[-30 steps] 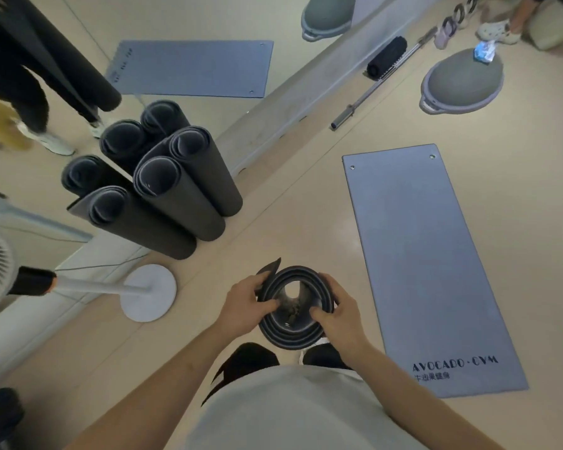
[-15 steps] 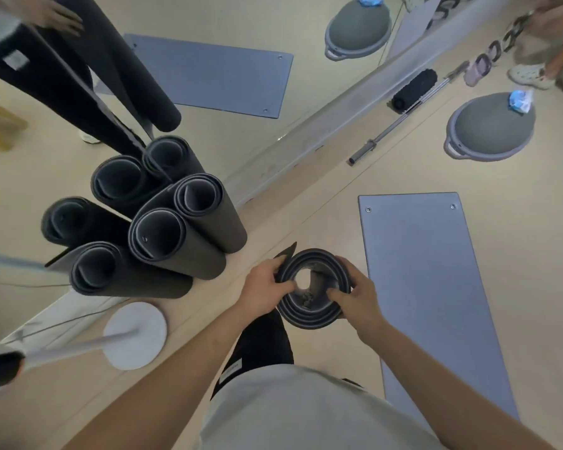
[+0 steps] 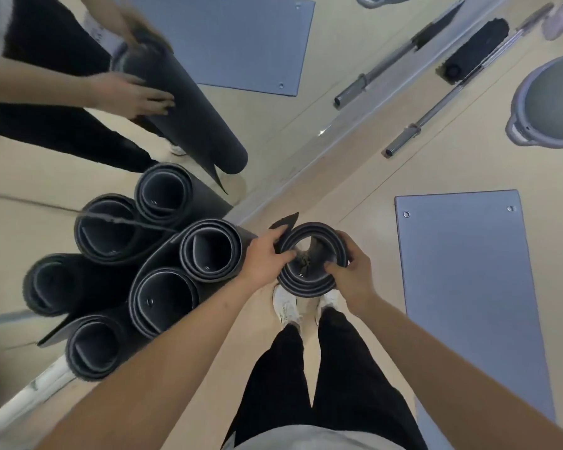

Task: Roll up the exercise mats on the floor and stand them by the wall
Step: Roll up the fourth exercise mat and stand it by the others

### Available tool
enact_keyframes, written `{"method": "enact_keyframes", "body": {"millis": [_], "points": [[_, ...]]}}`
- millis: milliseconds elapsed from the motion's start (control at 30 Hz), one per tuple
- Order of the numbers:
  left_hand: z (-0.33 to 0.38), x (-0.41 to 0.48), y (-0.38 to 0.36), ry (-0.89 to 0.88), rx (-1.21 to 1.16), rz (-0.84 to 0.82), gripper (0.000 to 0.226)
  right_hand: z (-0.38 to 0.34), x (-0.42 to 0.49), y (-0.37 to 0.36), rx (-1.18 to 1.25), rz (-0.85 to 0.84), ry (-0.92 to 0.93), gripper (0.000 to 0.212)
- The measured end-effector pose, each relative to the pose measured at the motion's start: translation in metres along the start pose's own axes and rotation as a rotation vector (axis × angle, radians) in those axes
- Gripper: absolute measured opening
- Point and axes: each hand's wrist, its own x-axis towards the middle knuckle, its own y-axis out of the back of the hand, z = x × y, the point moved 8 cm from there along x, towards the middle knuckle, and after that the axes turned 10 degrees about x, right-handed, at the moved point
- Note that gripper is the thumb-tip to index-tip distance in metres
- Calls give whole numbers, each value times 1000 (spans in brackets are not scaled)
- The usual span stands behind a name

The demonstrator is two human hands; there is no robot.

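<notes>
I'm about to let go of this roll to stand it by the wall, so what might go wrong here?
The rolled mat's outer flap sticks out loose by the left hand, so the roll may unwind once released. The standing rolls are packed right beside it, so a nudge while setting it down could tip them.

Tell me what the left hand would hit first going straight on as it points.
The dark rolled exercise mat: the left hand grips its rim, so they touch; beyond it, depth is unclear.
</notes>
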Motion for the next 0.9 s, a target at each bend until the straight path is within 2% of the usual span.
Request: {"method": "enact_keyframes", "body": {"millis": [167,333,467,567,667,733,833,900], "points": [[-16,85,35,-19,54,92,58,-6,76,-57,44,48,24,68],[-36,137,58,-19,173,176,59,19,136,-105,53,86,-26,70],[-68,142,41,-28,429,72,73,45,180,-140,-78,23,-71,70],[-101,136,28,-87,603,43,68,39,210,-166,-248,-92,-36,72],[-106,135,23,-111,772,36,63,30,230,-165,-260,-188,-65,76],[-94,135,20,-129,762,32,62,34,235,-148,-250,-227,-112,82],[-78,136,16,-146,694,15,65,34,241,-118,-279,-181,-120,83],[-74,137,14,-133,674,-4,68,32,241,-104,-270,-130,-113,71]]}}
